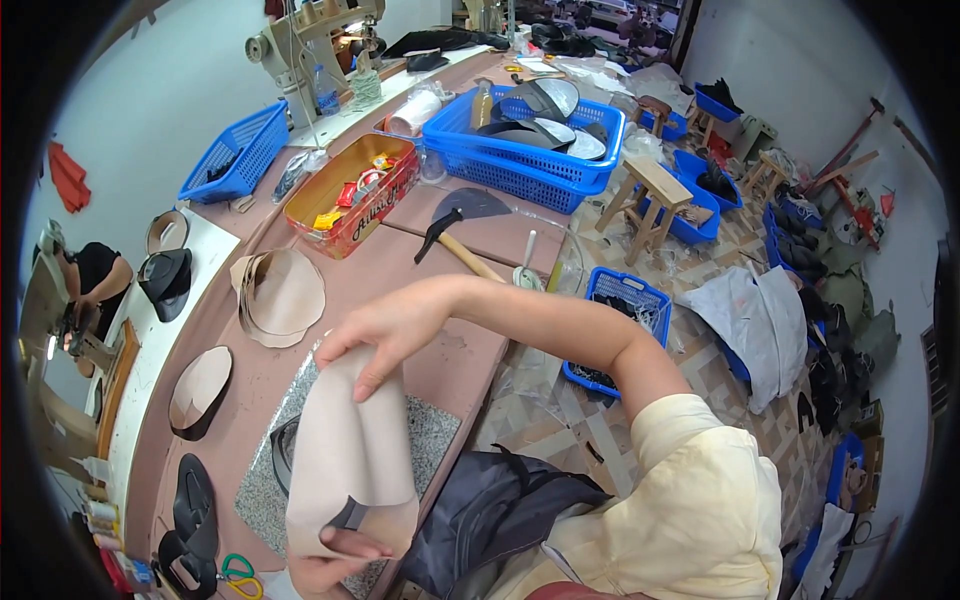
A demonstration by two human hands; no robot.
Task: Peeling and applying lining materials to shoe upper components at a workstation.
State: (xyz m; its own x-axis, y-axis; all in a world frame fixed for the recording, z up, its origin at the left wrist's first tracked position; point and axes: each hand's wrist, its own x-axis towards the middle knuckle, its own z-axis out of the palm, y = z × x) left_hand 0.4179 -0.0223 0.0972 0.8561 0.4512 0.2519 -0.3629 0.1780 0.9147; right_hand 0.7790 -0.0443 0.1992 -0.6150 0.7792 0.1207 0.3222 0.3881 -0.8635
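Note:
A pale beige leather piece (345, 440), curled into a long open tube, is between my hands above a speckled stone slab (425, 450). My right hand (385, 335) grips its far end, thumb on top. At the near end my left hand (345, 560) holds the edge, with some fingers inside the opening, where a dark patch shows. A dark curved strip (283, 455) lies on the slab, partly covered by the leather. Beyond my right forearm lies a hammer (455, 245) with a black head and wooden handle.
Beige leather pieces (280, 300), dark shoe uppers (195, 510) and scissors (240, 575) lie leftward. A candy tin (350, 220) and blue basket (520, 165) stand farther back. A co-worker (100, 280) sits at far left. Stools (645, 205) and baskets (620, 310) occupy the floor.

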